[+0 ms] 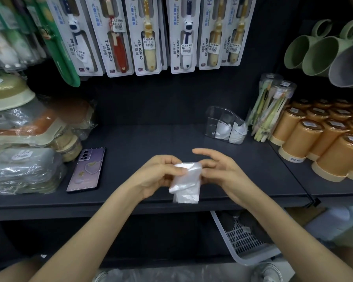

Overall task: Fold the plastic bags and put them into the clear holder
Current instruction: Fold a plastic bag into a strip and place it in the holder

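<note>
Plastic bag [185, 180], folded to a narrow strip, sits between your 2 hands above the front edge of the dark shelf [151, 139]. Its long axis runs from 12 o'clock to 6 o'clock, with the bunched end up at 12 and the flat loose end hanging toward 6. Your left hand [157, 176] grasps the upper part of the bag from the 9 o'clock side, fingers curled around it. Your right hand [222, 171] is released at the 3 o'clock side. Its fingers are stretched out rather than wrapped, with the lower fingertips at the bag's right edge and the index finger lifted clear above it.

The clear holder [216, 112] stands well apart at about 1 o'clock from the bag, near the back right of the shelf. White folded bags [236, 131] already sit in its compartments. Your right hand is the nearer one to it, so the bag would likely travel up and right, and that hand would first need a proper grip. The fold looks unfinished, since the lower end hangs loose. A phone [86, 169] lies flat on the shelf at 9 o'clock, and orange cups [314, 139] crowd the holder's 3 o'clock side.
</note>
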